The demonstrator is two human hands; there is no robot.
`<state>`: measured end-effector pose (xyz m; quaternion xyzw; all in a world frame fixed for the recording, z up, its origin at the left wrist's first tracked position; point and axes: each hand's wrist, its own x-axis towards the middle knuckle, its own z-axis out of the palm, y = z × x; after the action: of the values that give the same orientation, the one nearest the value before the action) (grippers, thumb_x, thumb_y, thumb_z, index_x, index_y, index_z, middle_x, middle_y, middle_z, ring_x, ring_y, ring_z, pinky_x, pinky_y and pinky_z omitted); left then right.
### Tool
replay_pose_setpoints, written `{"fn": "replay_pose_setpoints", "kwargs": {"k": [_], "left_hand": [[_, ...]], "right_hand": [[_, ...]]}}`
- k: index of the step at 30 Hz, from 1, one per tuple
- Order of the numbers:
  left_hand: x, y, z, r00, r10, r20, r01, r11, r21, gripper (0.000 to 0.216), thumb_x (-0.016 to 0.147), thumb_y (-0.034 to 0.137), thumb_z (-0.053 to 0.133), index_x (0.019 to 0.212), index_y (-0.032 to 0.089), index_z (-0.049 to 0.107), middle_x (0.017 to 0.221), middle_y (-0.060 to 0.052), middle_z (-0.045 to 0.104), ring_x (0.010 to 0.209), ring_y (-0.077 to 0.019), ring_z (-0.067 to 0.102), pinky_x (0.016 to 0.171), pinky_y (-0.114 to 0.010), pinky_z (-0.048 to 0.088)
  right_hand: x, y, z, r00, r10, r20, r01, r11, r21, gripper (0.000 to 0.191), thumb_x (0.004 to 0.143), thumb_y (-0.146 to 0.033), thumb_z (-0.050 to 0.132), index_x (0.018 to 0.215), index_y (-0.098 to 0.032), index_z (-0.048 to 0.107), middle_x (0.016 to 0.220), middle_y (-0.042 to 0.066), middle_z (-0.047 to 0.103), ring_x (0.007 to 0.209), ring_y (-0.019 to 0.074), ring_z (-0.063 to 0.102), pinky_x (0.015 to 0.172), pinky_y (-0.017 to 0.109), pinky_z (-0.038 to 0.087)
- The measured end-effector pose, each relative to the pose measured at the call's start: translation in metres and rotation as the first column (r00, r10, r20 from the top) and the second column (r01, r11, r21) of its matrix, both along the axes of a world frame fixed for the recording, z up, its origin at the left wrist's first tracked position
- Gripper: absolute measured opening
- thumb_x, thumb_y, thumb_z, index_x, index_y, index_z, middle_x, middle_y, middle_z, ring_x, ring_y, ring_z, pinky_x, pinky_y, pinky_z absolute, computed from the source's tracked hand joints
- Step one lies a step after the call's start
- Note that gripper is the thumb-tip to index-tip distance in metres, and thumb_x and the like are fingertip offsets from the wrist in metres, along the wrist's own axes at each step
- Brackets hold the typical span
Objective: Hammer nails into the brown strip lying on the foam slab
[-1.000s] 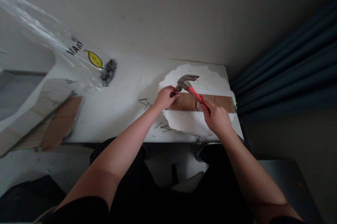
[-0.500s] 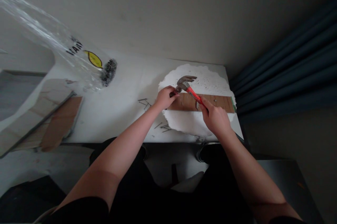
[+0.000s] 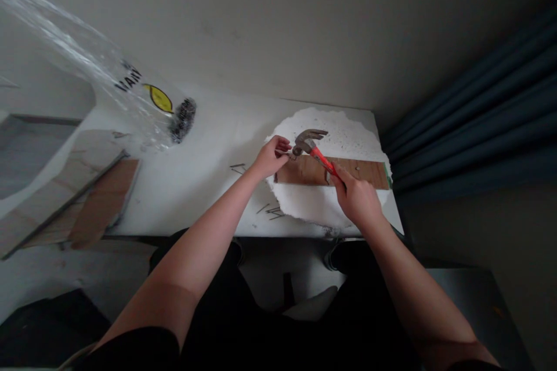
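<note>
My right hand (image 3: 355, 197) grips the red handle of a claw hammer (image 3: 310, 142), whose grey head hangs over the left end of a brown wooden plank (image 3: 361, 172). The plank lies on a round white foam pad (image 3: 343, 130). My left hand (image 3: 270, 157) pinches a small nail upright right beside the hammer head, at the plank's left end. The nail itself is barely visible between the fingertips.
Loose nails (image 3: 272, 209) lie on the white table (image 3: 204, 168) near its front edge, and more nails (image 3: 237, 168) lie left of my left hand. A clear plastic bag (image 3: 130, 98) lies at the back left. Wooden boards (image 3: 87, 197) lean at the left. A dark curtain (image 3: 470, 121) hangs on the right.
The hammer head has come down a little toward the plank's left end. My left hand's fingers have shifted slightly at the nail. The view has drifted a bit.
</note>
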<state>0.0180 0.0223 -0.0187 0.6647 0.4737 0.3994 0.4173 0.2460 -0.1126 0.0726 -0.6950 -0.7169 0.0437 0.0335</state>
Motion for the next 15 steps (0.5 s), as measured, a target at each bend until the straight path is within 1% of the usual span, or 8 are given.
{"fn": "replay_pose_setpoints", "kwargs": {"k": [3, 6, 10, 13, 15], "left_hand": [[-0.0014, 0.0033, -0.0023, 0.998, 0.061, 0.03, -0.062, 0.998, 0.005, 0.037, 0.07, 0.001, 0.051, 0.102, 0.018, 0.056, 0.101, -0.007, 0.071, 0.096, -0.0166, 0.068, 0.085, -0.032, 0.054], [0.0001, 0.0045, -0.0037, 0.996, 0.084, 0.031, -0.084, 0.996, 0.008, 0.037, 0.07, -0.001, 0.047, 0.1, 0.019, 0.056, 0.099, -0.006, 0.071, 0.094, -0.016, 0.068, 0.084, -0.032, 0.054], [0.0021, 0.0041, -0.0023, 0.996, 0.093, 0.019, -0.093, 0.996, 0.0, 0.037, 0.071, -0.002, 0.046, 0.1, 0.019, 0.056, 0.097, -0.005, 0.071, 0.092, -0.0153, 0.068, 0.084, -0.032, 0.053], [0.0019, 0.0028, 0.0, 0.994, 0.111, 0.005, -0.111, 0.994, 0.01, 0.036, 0.072, -0.001, 0.047, 0.1, 0.019, 0.056, 0.097, -0.005, 0.071, 0.093, -0.0157, 0.068, 0.085, -0.033, 0.053], [0.0013, 0.0019, 0.0014, 0.993, 0.117, -0.004, -0.117, 0.993, 0.011, 0.036, 0.073, 0.0, 0.047, 0.101, 0.019, 0.056, 0.098, -0.005, 0.071, 0.093, -0.0161, 0.068, 0.085, -0.033, 0.053]], "right_hand": [[0.0005, -0.0015, -0.0018, 1.0, -0.002, -0.002, 0.002, 1.0, -0.017, 0.052, 0.105, -0.04, 0.036, 0.153, -0.027, 0.05, 0.096, 0.013, 0.079, 0.073, 0.0279, 0.073, 0.068, 0.038, 0.054], [0.0013, -0.0033, -0.0036, 1.0, 0.004, -0.016, -0.004, 1.0, -0.019, 0.052, 0.105, -0.041, 0.037, 0.154, -0.029, 0.048, 0.097, 0.013, 0.079, 0.074, 0.0275, 0.074, 0.068, 0.037, 0.054], [0.0005, -0.0041, -0.006, 1.0, -0.016, -0.016, 0.016, 1.0, 0.0, 0.052, 0.105, -0.042, 0.036, 0.154, -0.028, 0.048, 0.099, 0.013, 0.079, 0.075, 0.0279, 0.074, 0.068, 0.037, 0.055], [-0.0006, -0.0026, -0.0077, 1.0, -0.002, 0.016, 0.002, 1.0, -0.022, 0.051, 0.105, -0.041, 0.037, 0.154, -0.029, 0.048, 0.096, 0.012, 0.079, 0.074, 0.0274, 0.074, 0.068, 0.037, 0.054], [-0.0008, -0.0016, -0.0084, 1.0, 0.007, 0.026, -0.007, 1.0, -0.017, 0.052, 0.105, -0.041, 0.036, 0.155, -0.03, 0.047, 0.099, 0.012, 0.079, 0.074, 0.027, 0.074, 0.068, 0.036, 0.054]]}}
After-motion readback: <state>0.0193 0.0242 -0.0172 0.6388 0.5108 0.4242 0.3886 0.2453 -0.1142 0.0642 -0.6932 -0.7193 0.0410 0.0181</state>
